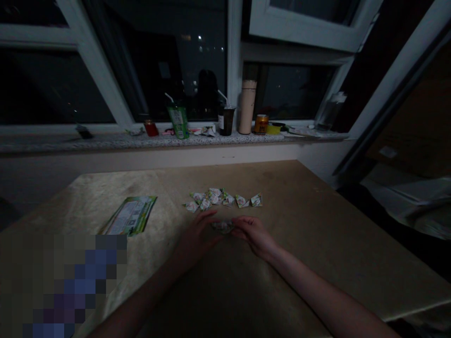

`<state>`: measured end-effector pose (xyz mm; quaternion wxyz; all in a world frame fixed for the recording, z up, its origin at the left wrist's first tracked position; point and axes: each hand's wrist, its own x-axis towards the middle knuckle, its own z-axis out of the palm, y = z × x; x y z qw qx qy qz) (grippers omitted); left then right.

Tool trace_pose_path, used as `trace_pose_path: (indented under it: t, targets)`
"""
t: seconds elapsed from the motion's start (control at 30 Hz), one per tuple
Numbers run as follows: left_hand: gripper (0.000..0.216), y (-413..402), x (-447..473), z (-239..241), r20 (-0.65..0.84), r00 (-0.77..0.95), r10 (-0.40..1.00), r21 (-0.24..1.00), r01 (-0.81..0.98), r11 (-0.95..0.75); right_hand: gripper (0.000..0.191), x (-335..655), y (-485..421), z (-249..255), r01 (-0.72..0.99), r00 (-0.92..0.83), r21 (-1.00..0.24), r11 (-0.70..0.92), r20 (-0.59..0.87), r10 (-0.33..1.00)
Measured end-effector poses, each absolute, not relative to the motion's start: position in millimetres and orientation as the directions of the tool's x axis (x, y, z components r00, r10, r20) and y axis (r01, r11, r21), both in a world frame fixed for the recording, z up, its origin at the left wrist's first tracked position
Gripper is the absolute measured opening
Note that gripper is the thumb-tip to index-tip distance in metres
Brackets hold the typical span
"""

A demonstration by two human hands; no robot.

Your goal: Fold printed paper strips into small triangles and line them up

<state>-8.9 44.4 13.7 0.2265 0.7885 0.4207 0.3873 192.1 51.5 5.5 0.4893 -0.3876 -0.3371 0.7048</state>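
Note:
A small printed, wrapped packet point(221, 227) is in front of me, low over the brown table point(303, 281). The fingers of my right hand point(255, 233) pinch its right end. At the other end is my left hand point(197, 234), with its fingers and thumb apart around the packet's left side; whether they touch it is too dark to tell. Just beyond my hands lie several similar packets point(215, 196) in a loose cluster, with two more packets point(256, 200) to the right. A green-and-white printed pouch point(131, 216) lies flat to the left.
The window sill point(141, 141) behind the table holds a green cup point(178, 121) with a straw, a dark cup point(226, 121), a pinkish flask point(247, 107), an orange jar point(261, 124) and a red jar point(151, 127). Pixelation covers the lower left.

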Motion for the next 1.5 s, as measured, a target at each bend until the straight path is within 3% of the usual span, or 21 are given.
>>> trace_pose_path:
  t: [0.17,0.53,1.5]
  targets:
    - [0.041,49,-7,8,0.242,0.217,0.946,0.891,0.337,-0.305,0.030,197,55,5,-0.418,-0.192,-0.863,-0.282,-0.220,0.957]
    - [0.032,50,-2,15,-0.010,0.145,0.989,0.941,0.336,-0.040,0.033,197,55,8,-0.331,-0.152,-0.897,-0.293,-0.256,0.955]
    - [0.039,54,-1,8,-0.102,0.207,0.973,0.975,0.213,0.057,0.033,205,74,16,-0.340,-0.028,-0.928,-0.150,-0.150,0.988]
